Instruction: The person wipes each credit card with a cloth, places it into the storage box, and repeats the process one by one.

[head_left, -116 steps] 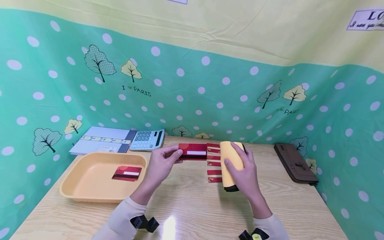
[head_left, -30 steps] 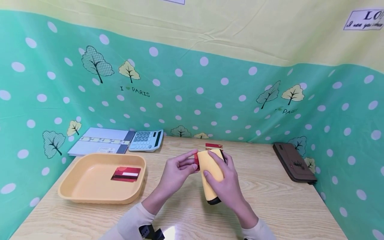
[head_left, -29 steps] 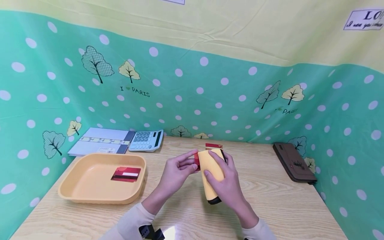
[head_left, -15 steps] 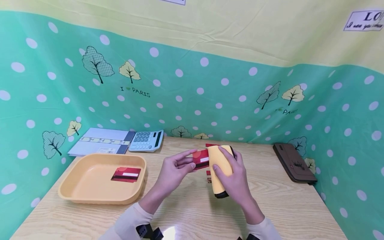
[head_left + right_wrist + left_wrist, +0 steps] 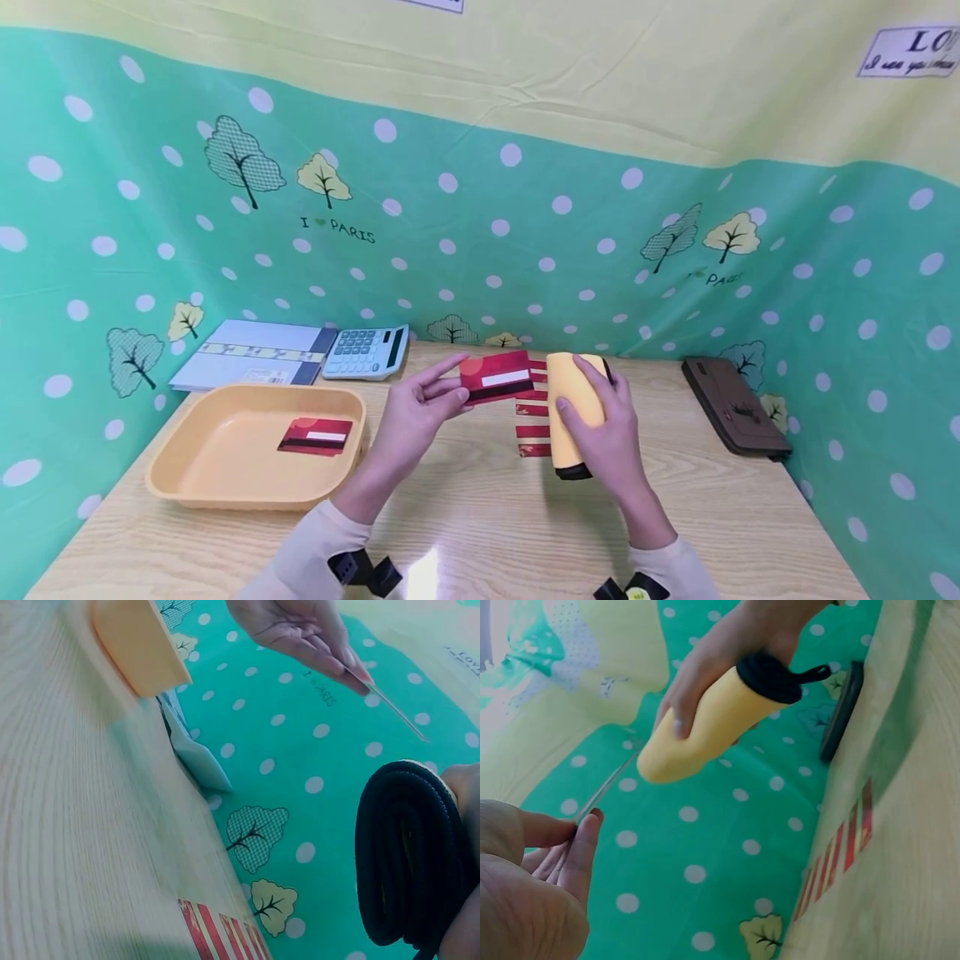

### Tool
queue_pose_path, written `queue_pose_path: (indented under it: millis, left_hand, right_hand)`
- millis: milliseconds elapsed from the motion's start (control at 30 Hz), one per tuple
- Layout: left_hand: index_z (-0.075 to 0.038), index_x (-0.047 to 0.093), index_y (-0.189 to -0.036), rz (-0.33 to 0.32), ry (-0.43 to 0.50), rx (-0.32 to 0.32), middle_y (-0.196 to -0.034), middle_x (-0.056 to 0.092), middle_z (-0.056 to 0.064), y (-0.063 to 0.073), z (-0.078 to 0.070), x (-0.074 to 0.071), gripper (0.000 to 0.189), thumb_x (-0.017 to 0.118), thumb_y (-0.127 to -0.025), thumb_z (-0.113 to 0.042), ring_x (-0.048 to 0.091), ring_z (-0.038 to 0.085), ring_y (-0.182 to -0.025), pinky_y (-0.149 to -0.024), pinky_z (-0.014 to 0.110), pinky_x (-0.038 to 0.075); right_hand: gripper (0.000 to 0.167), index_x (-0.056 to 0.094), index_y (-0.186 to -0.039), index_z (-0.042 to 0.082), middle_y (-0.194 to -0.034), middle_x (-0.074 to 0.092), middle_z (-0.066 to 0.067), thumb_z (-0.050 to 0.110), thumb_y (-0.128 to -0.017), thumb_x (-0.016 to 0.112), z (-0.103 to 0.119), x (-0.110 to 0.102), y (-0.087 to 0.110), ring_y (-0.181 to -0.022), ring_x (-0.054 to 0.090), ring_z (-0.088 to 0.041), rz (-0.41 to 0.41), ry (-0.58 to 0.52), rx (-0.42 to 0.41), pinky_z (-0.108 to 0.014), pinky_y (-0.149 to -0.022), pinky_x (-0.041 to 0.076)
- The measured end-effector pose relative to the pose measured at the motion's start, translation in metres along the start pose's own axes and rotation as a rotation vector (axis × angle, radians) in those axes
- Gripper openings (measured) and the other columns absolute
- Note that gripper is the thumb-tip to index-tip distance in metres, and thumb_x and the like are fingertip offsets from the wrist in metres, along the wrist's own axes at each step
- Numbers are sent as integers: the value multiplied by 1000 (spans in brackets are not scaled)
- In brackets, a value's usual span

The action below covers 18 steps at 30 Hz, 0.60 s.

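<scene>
My left hand (image 5: 416, 408) pinches a red bank card (image 5: 495, 377), with a white strip and a dark stripe, between thumb and fingers. In the left wrist view the card (image 5: 606, 787) appears edge-on, raised over the table. My right hand (image 5: 611, 425) grips a yellow cloth (image 5: 572, 400) folded into a thick roll with black edging. In the right wrist view the dark folded end of the cloth (image 5: 409, 855) shows its layers. The card's right end stands just left of the cloth in the head view. Several red-and-gold strips (image 5: 534, 442) lie on the table, partly hidden behind the cloth.
An orange tray (image 5: 247, 502) on the left holds red cards (image 5: 315, 436). Behind it are a notebook (image 5: 247, 354) and a light blue calculator (image 5: 367, 352). At the far right lies a brown wallet (image 5: 735, 407). A patterned green curtain (image 5: 450, 275) surrounds the wooden table (image 5: 480, 525).
The cloth, earlier over the card, has moved right and away from it, uncovering the whole card and more of the strips. My left hand has drawn left and up with the card.
</scene>
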<state>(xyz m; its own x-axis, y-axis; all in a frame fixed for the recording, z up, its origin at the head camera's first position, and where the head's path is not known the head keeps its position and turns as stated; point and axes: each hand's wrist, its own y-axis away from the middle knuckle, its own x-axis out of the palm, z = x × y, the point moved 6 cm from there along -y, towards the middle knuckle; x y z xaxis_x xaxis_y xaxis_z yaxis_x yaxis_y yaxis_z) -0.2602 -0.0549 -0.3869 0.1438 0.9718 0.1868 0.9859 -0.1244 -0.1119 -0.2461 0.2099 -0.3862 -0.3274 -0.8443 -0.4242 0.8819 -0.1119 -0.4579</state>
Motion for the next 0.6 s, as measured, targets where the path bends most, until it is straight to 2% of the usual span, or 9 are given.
queue_pose_path:
  millis: [133, 267, 400, 600]
  left_hand:
    - [-7, 59, -145, -16, -17, 46, -124, 71, 28, -2, -9, -7, 50, 64, -97, 6, 76, 17, -104, -91, 33, 65]
    - [-7, 59, -145, -40, -26, 102, -118, 74, 20, -2, -18, -20, 48, 64, -99, 3, 77, 10, -95, -91, 32, 65]
    - [-7, 58, -146, -43, -66, 115, -117, 75, 12, -1, -26, -36, 48, 64, -99, 1, 76, 7, -98, -91, 32, 65]
    - [-5, 56, -147, -48, -140, 135, -124, 74, 9, 0, -40, -61, 49, 66, -99, -2, 75, 6, -103, -89, 31, 65]
  right_hand:
    - [61, 58, -146, 35, -138, 48, -12, 17, -91, 79, -2, -4, 0, -93, 58, -26, -10, 19, 9, -24, -68, 56]
    - [62, 57, -146, 36, -139, 47, -12, 16, -91, 79, -3, -7, 0, -93, 57, -25, -14, 32, 19, -25, -69, 56]
    - [62, 57, -146, 35, -141, 46, -12, 17, -91, 78, -4, -6, -1, -93, 57, -25, -9, 35, 25, -26, -69, 56]
    - [61, 58, -146, 34, -141, 47, -11, 16, -91, 78, -4, -6, -2, -94, 57, -25, -11, 29, 18, -26, -70, 55]
